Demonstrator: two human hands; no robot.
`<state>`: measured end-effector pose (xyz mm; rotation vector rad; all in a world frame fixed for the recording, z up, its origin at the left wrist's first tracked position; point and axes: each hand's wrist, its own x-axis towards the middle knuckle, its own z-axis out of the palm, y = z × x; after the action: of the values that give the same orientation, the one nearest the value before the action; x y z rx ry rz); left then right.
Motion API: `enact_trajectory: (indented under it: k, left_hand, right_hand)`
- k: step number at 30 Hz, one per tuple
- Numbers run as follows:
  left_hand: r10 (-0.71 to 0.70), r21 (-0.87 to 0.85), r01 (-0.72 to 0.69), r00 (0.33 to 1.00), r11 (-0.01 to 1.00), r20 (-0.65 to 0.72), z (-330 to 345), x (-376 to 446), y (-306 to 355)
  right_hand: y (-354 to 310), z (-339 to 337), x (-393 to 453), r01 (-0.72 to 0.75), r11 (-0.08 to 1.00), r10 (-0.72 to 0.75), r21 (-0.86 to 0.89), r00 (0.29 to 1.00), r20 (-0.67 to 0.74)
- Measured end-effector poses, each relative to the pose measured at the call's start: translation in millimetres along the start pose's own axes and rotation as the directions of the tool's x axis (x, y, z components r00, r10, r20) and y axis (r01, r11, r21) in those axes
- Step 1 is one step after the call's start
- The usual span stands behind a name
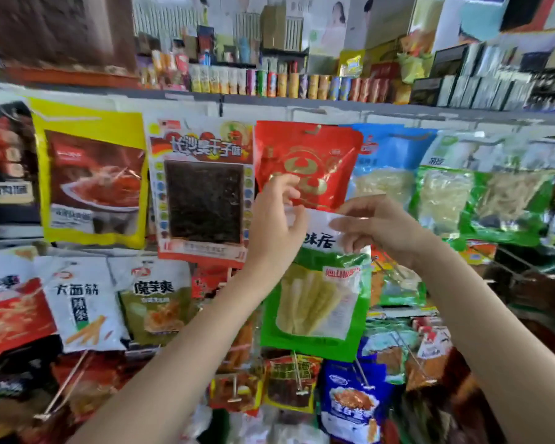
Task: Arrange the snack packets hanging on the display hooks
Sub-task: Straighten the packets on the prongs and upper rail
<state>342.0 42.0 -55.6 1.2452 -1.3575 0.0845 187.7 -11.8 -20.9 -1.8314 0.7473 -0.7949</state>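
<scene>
A green and white snack packet [318,302] with pale sticks behind its window hangs in the middle of the display. My left hand [277,219] holds its top left corner, fingers curled around the white edge. My right hand [375,227] pinches the top right of the same packet. Just above it hangs a red packet [305,155] with a gold emblem. Left of that is a white packet [202,187] with a dark square window, then a yellow packet [90,177]. Blue [385,161] and green [481,200] packets hang to the right.
A lower row holds white packets [84,302] and an olive one [157,299]. Bare metal hooks [394,267] stick out at the right and lower left [61,389]. A blue packet [353,402] hangs below. A shelf [289,100] of canisters runs above.
</scene>
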Motion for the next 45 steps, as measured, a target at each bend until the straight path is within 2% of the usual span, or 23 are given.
enact_trajectory:
  k: [2, 4, 7, 9, 11, 15, 18, 23, 27, 30, 35, 40, 43, 45]
  left_hand:
    - [0.137, 0.144, -0.139, 0.990, 0.980, 0.025, 41, -3, 16]
    - [0.206, 0.316, -0.233, 0.972, 0.920, 0.115, 78, -10, 27]
    - [0.093, 0.333, -0.217, 0.932, 0.918, 0.352, 118, -19, 34]
    - [-0.045, 0.354, -0.155, 0.866, 0.923, 0.497, 134, -23, 41]
    - [-0.161, 0.463, -0.169, 0.790, 0.870, 0.591, 148, -26, 49]
    - [-0.287, 0.402, -0.023, 0.664, 0.915, 0.690, 164, -40, 56]
    - [-0.331, 0.368, 0.070, 0.615, 0.927, 0.716, 163, -45, 60]
    - [-0.329, 0.344, 0.101, 0.622, 0.934, 0.710, 158, -53, 66]
    - [-0.319, 0.344, 0.053, 0.526, 0.938, 0.788, 165, -80, 58]
    - [-0.353, 0.361, 0.073, 0.459, 0.930, 0.815, 172, -102, 47]
    - [-0.396, 0.381, 0.133, 0.469, 0.915, 0.789, 178, -112, 38]
    - [-0.482, 0.417, 0.242, 0.465, 0.876, 0.742, 151, -111, 20]
    - [-0.546, 0.450, 0.318, 0.583, 0.835, 0.602, 117, -108, 4]
    - [-0.590, 0.454, 0.407, 0.699, 0.793, 0.404, 99, -101, -5]
  right_hand:
    - [17, -33, -7, 0.002, 0.997, 0.002, -0.076, 0.998, 0.056]
    - [35, -63, -9, -0.008, 0.989, 0.020, -0.147, 0.997, 0.078]
    - [59, -99, -17, -0.077, 0.978, 0.091, -0.192, 0.994, 0.064]
    - [75, -116, -24, -0.113, 0.968, 0.135, -0.226, 0.987, 0.084]
    - [87, -129, -32, -0.136, 0.968, 0.162, -0.212, 0.980, 0.112]
    - [108, -149, -46, -0.207, 0.968, 0.231, -0.141, 0.956, 0.181]
    - [117, -155, -53, -0.273, 0.961, 0.277, -0.044, 0.940, 0.202]
    - [113, -153, -65, -0.275, 0.961, 0.273, -0.020, 0.941, 0.198]
    - [127, -141, -87, -0.307, 0.938, 0.342, -0.160, 0.894, 0.288]
    - [151, -134, -101, -0.348, 0.924, 0.378, -0.156, 0.891, 0.252]
    - [173, -126, -100, -0.368, 0.922, 0.385, -0.123, 0.908, 0.169]
    - [168, -100, -79, -0.271, 0.930, 0.331, -0.247, 0.910, 0.248]
    - [155, -64, -53, -0.110, 0.892, 0.227, -0.438, 0.947, 0.225]
    - [144, -39, -33, -0.047, 0.873, 0.132, -0.485, 0.981, 0.143]
